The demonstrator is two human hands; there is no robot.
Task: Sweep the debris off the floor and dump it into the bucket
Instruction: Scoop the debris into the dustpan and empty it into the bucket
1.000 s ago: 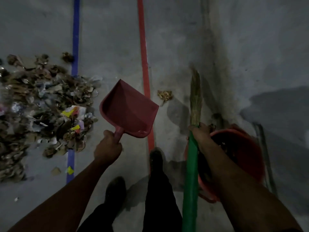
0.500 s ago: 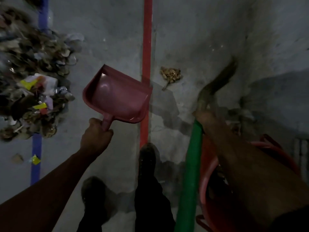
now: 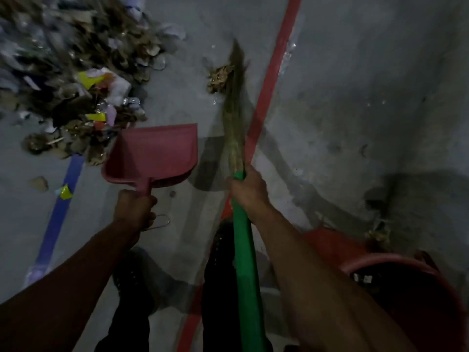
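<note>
My left hand point(image 3: 134, 209) grips the handle of a red dustpan point(image 3: 157, 153), held low beside a big pile of dry leaves, paper and wrappers point(image 3: 73, 80) at the upper left. My right hand point(image 3: 250, 189) grips a broom by its green handle point(image 3: 245, 262). The blurred straw bristles point(image 3: 234, 97) reach forward and touch a small clump of leaves point(image 3: 218, 77) lying apart from the pile. A red bucket point(image 3: 396, 283) stands at the lower right, under my right forearm.
A red tape line point(image 3: 274, 67) and a blue tape line point(image 3: 61, 207) run along the grey concrete floor. My dark shoes and trousers point(image 3: 220, 288) are at the bottom centre. Loose scraps, one yellow point(image 3: 64, 192), lie by the blue line. A metal clip point(image 3: 160, 222) lies near my left hand.
The broom has swung left across the red line onto the small leaf clump. The dustpan has moved closer to the pile, and the view has shifted toward it.
</note>
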